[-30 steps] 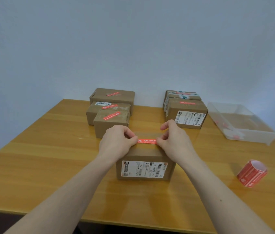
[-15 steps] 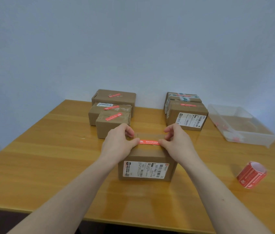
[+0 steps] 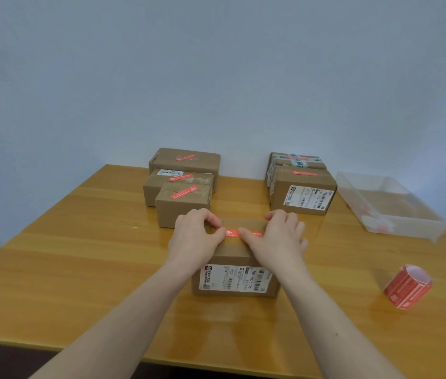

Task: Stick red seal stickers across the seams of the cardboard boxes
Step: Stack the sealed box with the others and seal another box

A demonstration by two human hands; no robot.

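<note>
We see both thumbs pressing on the red sticker (image 3: 241,233), which lies flat across the top of the near box (image 3: 236,272); left hand (image 3: 195,237) covers its left end, fingers curled over the box's far left edge, thumb tip on the strip; right hand (image 3: 278,239) has its thumb lying along the strip's right part, other fingers bent w/ tips on the box top toward the far right edge; only a short bit of sticker shows between the thumbs plus a sliver by the right thumb. White print on the sticker, too small to read. The box's front carries a white shipping label (image 3: 236,277) w/ barcodes; we read "507-P802 T70" on it, rest too fine. Sticker looks narrow, long, bright red-orange, smooth on the cardboard; box is plain brown, standing mid-table (image 3: 52,269), near the front edge.

Farther out: 3 boxes at back left (image 3: 183,181), each w/ a red strip on top; 2 boxes at back right (image 3: 302,187), also w/ red strips, the front one w/ a barcode label, text unreadable; sticker roll (image 3: 408,287) on its side at right, well apart from the hands; clear tray (image 3: 388,206) at far right w/ small red scraps inside.
</note>
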